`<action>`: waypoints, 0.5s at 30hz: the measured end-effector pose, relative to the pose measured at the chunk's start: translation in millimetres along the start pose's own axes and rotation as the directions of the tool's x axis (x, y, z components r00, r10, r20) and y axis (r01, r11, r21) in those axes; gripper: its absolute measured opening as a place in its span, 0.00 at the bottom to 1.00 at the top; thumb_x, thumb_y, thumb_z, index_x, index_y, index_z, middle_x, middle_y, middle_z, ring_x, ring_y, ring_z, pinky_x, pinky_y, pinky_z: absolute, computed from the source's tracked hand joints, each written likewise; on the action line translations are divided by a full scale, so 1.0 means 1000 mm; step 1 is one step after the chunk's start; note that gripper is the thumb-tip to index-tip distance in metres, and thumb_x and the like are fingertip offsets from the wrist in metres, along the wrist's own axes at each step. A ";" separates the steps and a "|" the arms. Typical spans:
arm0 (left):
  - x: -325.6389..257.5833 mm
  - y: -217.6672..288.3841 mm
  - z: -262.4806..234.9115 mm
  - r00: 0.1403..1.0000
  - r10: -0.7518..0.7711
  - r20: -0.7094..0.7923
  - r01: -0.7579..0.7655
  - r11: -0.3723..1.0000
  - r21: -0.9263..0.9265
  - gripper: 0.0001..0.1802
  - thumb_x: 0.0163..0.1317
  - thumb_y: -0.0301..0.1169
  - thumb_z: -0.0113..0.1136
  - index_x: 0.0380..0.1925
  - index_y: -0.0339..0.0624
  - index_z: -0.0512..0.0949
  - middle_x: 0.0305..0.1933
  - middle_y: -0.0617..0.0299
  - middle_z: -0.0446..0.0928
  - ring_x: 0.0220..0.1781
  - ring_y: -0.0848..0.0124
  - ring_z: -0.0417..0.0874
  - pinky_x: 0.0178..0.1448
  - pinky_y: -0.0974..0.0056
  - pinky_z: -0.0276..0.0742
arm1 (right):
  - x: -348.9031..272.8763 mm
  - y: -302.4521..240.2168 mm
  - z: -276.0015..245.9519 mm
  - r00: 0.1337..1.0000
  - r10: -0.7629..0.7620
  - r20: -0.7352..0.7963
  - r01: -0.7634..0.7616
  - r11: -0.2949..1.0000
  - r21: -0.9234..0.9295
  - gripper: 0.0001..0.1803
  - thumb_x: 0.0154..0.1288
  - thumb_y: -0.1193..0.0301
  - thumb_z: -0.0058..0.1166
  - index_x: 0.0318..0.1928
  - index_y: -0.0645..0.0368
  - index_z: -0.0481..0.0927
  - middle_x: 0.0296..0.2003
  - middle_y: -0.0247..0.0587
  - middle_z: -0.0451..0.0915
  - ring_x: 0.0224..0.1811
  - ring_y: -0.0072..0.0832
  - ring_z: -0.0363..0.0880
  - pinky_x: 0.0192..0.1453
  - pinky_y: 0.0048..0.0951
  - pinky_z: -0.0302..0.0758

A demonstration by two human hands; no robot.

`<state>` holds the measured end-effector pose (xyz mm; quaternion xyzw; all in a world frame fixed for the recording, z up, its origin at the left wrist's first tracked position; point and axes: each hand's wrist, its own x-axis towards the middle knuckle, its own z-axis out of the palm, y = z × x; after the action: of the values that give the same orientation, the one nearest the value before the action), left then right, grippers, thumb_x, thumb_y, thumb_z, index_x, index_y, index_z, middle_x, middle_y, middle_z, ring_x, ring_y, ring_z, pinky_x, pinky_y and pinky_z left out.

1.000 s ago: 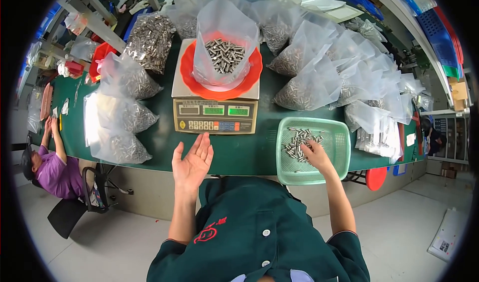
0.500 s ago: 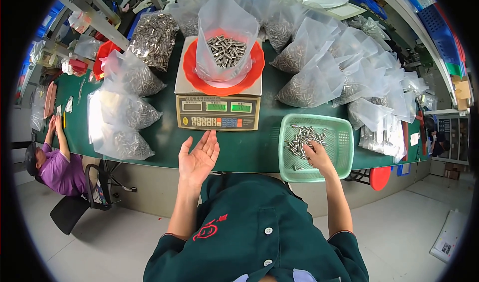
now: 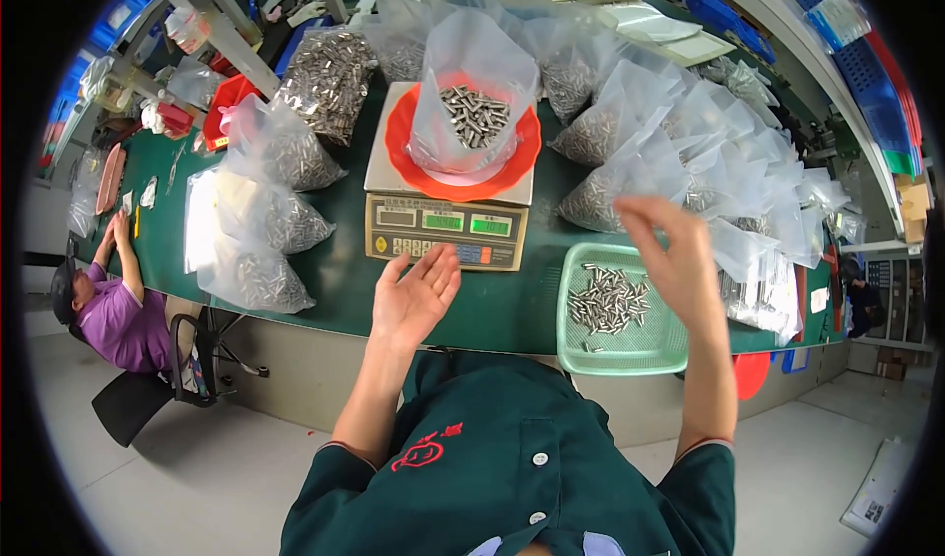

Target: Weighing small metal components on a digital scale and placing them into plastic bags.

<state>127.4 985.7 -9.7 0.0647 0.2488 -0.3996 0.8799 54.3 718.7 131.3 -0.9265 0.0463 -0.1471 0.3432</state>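
My left hand point(image 3: 413, 305) is palm up with its fingers stretched out, bare, at the front edge of the digital scale point(image 3: 443, 258). Lifted over the right part of a pale green plastic basket point(image 3: 615, 364) is my right hand point(image 3: 679, 266), its fingers bent in toward the thumb; whatever they hold, if anything, cannot be made out. Small metal pins point(image 3: 607, 302) lie loose in the basket. On the scale sits an orange-red bowl point(image 3: 399, 148) with an open clear plastic bag point(image 3: 482, 49) in it, partly filled with similar metal pins point(image 3: 474, 115).
Filled plastic bags point(image 3: 271, 280) stand at the left, and more bags point(image 3: 600, 197) crowd the right and back. A large bag of metal parts point(image 3: 325, 84) leans behind the scale's left side. A co-worker in purple point(image 3: 123, 325) sits at the table's left.
My right hand has risen out of the pins in the basket, up and to the right. My left hand stays open near the scale's front. The view has shifted slightly.
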 end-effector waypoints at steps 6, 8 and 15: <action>0.021 -0.003 0.047 0.993 -0.027 0.118 0.025 1.000 0.019 0.23 0.61 0.36 0.44 0.50 0.27 0.62 0.55 0.44 0.66 0.57 0.57 0.69 0.61 0.57 0.65 | 0.136 -0.062 0.042 0.846 -0.489 0.213 0.531 0.810 -0.247 0.06 0.53 0.74 0.50 0.32 0.62 0.77 0.32 0.47 0.78 0.36 0.44 0.76 0.40 0.37 0.72; 0.034 -0.013 0.063 0.988 -0.069 0.141 0.069 0.998 0.007 0.28 0.64 0.40 0.37 0.54 0.24 0.57 0.60 0.41 0.60 0.62 0.56 0.63 0.64 0.57 0.61 | 0.170 -0.043 0.074 0.856 -0.326 0.401 0.486 0.771 -0.411 0.08 0.51 0.72 0.52 0.32 0.61 0.78 0.32 0.48 0.78 0.36 0.43 0.76 0.40 0.39 0.73; 0.066 -0.018 0.078 0.995 -0.002 0.098 0.010 0.996 -0.084 0.39 0.65 0.52 0.26 0.57 0.21 0.47 0.61 0.36 0.54 0.65 0.51 0.57 0.66 0.53 0.55 | 0.207 -0.008 0.164 0.598 0.170 0.784 0.530 0.649 -0.545 0.17 0.44 0.69 0.57 0.38 0.59 0.78 0.37 0.50 0.78 0.44 0.40 0.77 0.46 0.39 0.74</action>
<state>180.7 904.7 26.7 0.0069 0.2225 -0.3941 0.8917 301.2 787.9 68.4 -0.9465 -0.1572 0.2648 -0.0963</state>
